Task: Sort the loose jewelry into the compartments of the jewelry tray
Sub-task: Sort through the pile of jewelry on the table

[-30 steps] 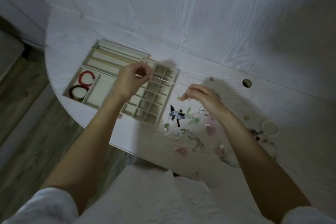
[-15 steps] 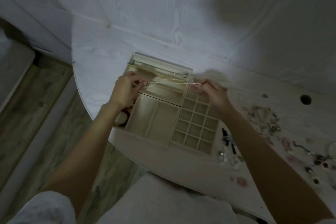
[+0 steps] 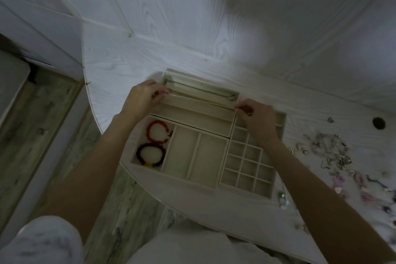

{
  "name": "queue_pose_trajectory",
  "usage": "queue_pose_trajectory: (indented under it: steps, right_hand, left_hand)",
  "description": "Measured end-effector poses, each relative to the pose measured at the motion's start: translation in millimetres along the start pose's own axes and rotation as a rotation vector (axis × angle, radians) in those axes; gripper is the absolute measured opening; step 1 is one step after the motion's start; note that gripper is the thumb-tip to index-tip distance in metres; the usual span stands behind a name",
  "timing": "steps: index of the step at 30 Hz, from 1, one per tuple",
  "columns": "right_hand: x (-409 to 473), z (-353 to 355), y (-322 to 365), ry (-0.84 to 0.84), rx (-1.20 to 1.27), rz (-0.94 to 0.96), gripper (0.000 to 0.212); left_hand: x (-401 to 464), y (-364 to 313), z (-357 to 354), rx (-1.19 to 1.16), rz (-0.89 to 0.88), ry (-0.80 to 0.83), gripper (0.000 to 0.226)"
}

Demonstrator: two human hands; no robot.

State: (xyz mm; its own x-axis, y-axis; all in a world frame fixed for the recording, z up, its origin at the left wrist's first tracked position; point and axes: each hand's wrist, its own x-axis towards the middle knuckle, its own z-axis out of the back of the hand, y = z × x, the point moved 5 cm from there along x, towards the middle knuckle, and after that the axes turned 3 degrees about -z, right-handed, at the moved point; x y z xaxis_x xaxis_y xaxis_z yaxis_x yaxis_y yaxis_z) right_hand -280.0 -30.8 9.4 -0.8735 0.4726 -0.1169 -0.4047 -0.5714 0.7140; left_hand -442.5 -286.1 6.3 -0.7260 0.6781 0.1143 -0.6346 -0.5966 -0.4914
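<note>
A cream jewelry tray (image 3: 194, 179) sits on the white table. My left hand (image 3: 143, 97) and my right hand (image 3: 256, 116) each pinch one end of a thin pale necklace chain (image 3: 201, 102), stretched straight over the second long slot at the tray's far side. A dark chain (image 3: 199, 90) lies in the farthest long slot. A red bead bracelet (image 3: 158, 131) and a dark bead bracelet (image 3: 151, 154) lie in the front-left compartment. Loose jewelry (image 3: 330, 156) is scattered on the table to the right.
The table's curved edge (image 3: 150, 188) runs just in front of the tray, with wood floor (image 3: 42, 135) below to the left. A round hole (image 3: 378, 123) is in the tabletop at the right. A white panel wall (image 3: 214, 17) rises behind the tray.
Both hands carried the stretched chain from above the small-square grid to the long slots at the tray's far side and lowered it. The camera view shifted left, toward the tray.
</note>
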Motion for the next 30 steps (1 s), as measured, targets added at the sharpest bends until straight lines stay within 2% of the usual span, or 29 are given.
queue_pose_trajectory:
  steps: [5,12,14,16,18,23,30]
  right_hand:
    - [4.8,-11.8,3.9,-0.027,-0.375,0.159,0.009]
    - [2.8,-15.7,10.9,-0.144,-0.465,0.319,0.004]
    - [4.2,-18.0,9.9,-0.132,-0.474,0.318,0.007]
    - [4.0,-18.5,7.9,-0.128,-0.457,0.307,0.0]
    - [4.5,-19.8,7.4,-0.117,-0.467,0.293,0.006]
    - [16.9,-31.1,17.3,-0.052,-0.575,0.32,0.01]
    - [24.0,-51.5,21.3,0.056,-0.955,0.424,0.013]
  left_hand:
    - [12.3,9.2,-6.5,0.126,-0.112,0.104,0.012]
    - [14.2,12.9,-3.3,0.12,-0.137,0.082,0.014]
    - [14.4,12.7,-3.7,0.135,-0.139,0.072,0.014]
    - [15.4,12.9,-3.2,0.158,-0.145,0.055,0.012]
    - [16.1,11.2,-3.4,0.187,-0.157,0.064,0.01]
    - [23.5,5.4,-12.5,0.275,-0.216,0.21,0.018]
    - [31.3,6.7,-8.2,0.324,-0.264,0.247,0.019]
